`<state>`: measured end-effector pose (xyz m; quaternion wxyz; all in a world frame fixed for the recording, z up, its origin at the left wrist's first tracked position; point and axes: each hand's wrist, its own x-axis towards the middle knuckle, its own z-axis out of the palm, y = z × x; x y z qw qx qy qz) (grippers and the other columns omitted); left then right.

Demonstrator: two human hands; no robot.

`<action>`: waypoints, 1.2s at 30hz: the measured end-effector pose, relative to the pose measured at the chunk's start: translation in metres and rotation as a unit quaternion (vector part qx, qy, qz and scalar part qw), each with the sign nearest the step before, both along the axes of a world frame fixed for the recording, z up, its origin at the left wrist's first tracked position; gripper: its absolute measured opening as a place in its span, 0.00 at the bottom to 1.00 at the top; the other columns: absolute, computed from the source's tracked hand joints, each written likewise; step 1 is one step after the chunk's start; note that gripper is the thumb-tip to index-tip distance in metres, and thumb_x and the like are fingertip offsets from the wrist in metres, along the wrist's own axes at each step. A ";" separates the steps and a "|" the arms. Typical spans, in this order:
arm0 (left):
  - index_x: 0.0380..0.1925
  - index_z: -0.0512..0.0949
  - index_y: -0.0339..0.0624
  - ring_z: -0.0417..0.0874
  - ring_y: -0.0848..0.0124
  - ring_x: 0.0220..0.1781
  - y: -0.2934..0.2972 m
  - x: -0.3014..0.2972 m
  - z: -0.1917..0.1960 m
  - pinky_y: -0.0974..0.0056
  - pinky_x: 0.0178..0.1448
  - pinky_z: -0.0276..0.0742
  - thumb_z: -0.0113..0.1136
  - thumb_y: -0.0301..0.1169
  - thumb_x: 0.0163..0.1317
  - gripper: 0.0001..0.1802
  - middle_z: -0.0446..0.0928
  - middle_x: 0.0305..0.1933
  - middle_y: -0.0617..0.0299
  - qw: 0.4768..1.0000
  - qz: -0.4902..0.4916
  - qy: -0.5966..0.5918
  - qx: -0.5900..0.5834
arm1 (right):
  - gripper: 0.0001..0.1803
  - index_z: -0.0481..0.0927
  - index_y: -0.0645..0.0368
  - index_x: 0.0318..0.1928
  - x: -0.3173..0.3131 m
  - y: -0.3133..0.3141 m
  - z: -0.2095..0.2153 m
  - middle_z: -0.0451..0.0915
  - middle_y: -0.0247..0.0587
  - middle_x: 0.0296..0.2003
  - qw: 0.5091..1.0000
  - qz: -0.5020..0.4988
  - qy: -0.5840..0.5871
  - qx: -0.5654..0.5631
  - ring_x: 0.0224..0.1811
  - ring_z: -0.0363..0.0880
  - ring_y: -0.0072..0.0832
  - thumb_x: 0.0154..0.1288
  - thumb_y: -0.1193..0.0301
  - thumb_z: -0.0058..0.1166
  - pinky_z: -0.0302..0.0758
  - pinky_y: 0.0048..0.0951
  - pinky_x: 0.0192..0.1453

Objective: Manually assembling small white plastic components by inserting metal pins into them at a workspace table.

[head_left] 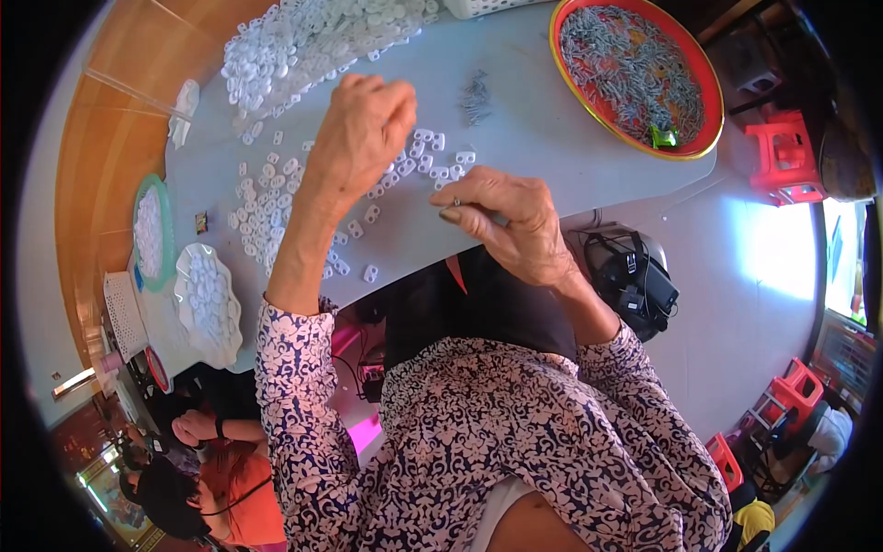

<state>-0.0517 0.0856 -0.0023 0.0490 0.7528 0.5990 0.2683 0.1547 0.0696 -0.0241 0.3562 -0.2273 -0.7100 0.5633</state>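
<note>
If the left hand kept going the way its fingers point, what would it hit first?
Most likely the row of small white plastic pieces just beyond the left hand, then the little pile of metal pins. Depth is hard to judge, so the hand may pass above them.

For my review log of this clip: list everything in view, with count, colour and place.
small plastic pieces: many, white, scattered mid-table
heap of pieces: one, white, far table edge
small screws: small cluster, grey, beyond the hands
round tray: one, red with yellow rim, far right, full of grey parts
dish: one, white, left, holding white pieces
stools: several, red, right floor
left hand: raised, fingers bunched
right hand: pinching something tiny
</note>
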 end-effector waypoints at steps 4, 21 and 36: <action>0.31 0.74 0.38 0.70 0.54 0.39 -0.013 0.008 -0.013 0.55 0.49 0.68 0.56 0.27 0.56 0.05 0.71 0.29 0.52 0.997 -0.001 0.009 -0.074 | 0.08 0.81 0.61 0.41 0.001 0.002 -0.002 0.78 0.38 0.29 1.000 -0.015 -0.018 0.020 0.30 0.76 0.25 0.61 0.76 0.56 0.71 0.25 0.33; 0.27 0.71 0.36 0.69 0.55 0.35 -0.029 -0.021 -0.003 0.55 0.45 0.69 0.51 0.23 0.58 0.02 0.70 0.27 0.52 0.999 0.011 0.023 -0.046 | 0.07 0.80 0.64 0.40 -0.004 0.005 0.000 0.77 0.32 0.24 0.991 -0.039 0.012 -0.128 0.25 0.71 0.14 0.60 0.79 0.54 0.73 0.19 0.31; 0.32 0.74 0.37 0.66 0.56 0.48 -0.058 -0.014 -0.008 0.56 0.54 0.68 0.58 0.20 0.49 0.09 0.68 0.38 0.55 0.995 -0.006 0.024 -0.096 | 0.08 0.82 0.59 0.41 -0.004 0.005 -0.001 0.78 0.36 0.31 0.997 -0.063 -0.032 0.022 0.34 0.75 0.23 0.61 0.72 0.58 0.72 0.24 0.38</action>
